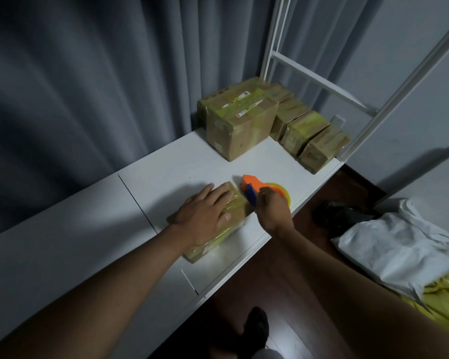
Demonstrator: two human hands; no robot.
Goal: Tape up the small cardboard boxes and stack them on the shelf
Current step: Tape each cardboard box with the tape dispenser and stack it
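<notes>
— How many boxes do you count?

— One small box (218,224) lies flat near the front edge of the white bench (88,229), wrapped in yellowish tape. At the far end stands one larger taped box (240,120), and just beside it, to its right, a row of smaller taped boxes (309,133); I make out about four, though the ones behind are partly hidden. One tape dispenser (259,191), orange with a blue part and a yellow roll.

— What else is around?

— Grey curtains (75,86) behind the bench, a white shelf frame (322,81) rising over the stacked boxes. On the dark wood floor (283,294) to the right, white bags (399,244), something yellow (446,301) and a black bag (340,216). A dark foot (255,325) shows below. Nothing lies between the small box and the far boxes.

— And the hands?

— The left hand (208,213) lies flat on top of the small box, fingers straight and slightly spread, pressing it down and covering its middle. The right hand (272,211) is curled round the dispenser's handle, holding it at the box's right end, touching or almost touching it; I cannot tell which.
</notes>
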